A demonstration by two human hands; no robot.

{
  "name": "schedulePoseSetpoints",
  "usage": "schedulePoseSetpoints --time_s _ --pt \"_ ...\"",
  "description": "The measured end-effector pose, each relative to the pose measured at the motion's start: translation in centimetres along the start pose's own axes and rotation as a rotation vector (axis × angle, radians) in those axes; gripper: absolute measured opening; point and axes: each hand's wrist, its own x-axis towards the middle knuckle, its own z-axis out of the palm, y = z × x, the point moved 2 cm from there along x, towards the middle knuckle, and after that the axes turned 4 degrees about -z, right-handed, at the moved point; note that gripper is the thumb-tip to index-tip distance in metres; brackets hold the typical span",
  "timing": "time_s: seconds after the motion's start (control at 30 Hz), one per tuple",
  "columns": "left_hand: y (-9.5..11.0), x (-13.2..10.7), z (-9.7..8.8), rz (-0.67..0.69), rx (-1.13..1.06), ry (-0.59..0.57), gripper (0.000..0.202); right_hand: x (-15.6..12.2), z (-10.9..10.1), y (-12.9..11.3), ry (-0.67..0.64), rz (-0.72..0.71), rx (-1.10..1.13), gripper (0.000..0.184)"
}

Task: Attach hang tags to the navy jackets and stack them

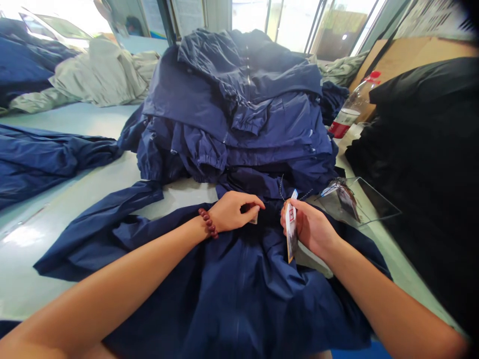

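A dark navy jacket (224,289) lies spread on the table in front of me, its front zip running towards me. My right hand (312,227) pinches a hang tag (291,224) with a red mark, held upright over the jacket's collar area. A thin dark string (280,187) loops up from the tag. My left hand (237,212), with a beaded bracelet (208,223) at the wrist, is closed above the jacket's neck. A small pale piece shows beneath its thumb, too little to name. The two hands are apart.
Behind the jacket rises a pile of navy jackets (243,109). At the right, a clear tray (377,212) holds more tags with strings. A red-capped bottle (352,107) and black cloth (419,164) stand beyond. Grey garments (101,75) lie at back left on the table (22,254).
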Motion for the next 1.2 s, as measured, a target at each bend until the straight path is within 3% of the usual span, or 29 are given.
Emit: schedulePoseSetpoints --time_s 0.1,0.17,0.33,0.5,0.6,0.7,0.93,1.07,1.2 --pt "-0.8 0.3 0.3 -0.201 0.0 0.065 0.023 -0.2 0.1 0.2 0.017 0.085 0.133 0.026" --pt "-1.1 0.4 0.5 -0.264 0.041 0.094 0.026 -0.2 0.3 0.3 0.007 0.09 0.162 0.03" --pt "-0.9 0.0 0.7 -0.173 0.241 0.153 0.038 -0.2 0.6 0.3 -0.026 0.06 0.151 0.038" --pt "-0.4 -0.1 0.4 -0.053 0.289 0.142 0.014 -0.7 0.6 -0.1 -0.134 0.1 0.154 0.038" --pt "-0.4 0.0 0.2 -0.013 0.267 0.165 0.02 -0.9 0.6 0.0 -0.208 0.117 0.067 0.041" --pt "-0.6 0.2 0.3 0.009 0.255 0.118 0.032 -0.9 0.4 0.5 -0.236 0.118 -0.003 0.041" --pt "-0.5 0.3 0.7 -0.122 0.285 0.072 0.037 -0.6 0.2 1.8 -0.25 0.225 -0.171 0.05" --pt "-0.2 0.2 0.8 -0.195 0.349 0.03 0.016 -0.7 0.4 2.1 -0.203 0.264 -0.211 0.048" --pt "-0.1 0.1 0.7 -0.223 0.36 -0.011 0.032 -0.8 0.4 2.1 -0.195 0.261 -0.226 0.048"
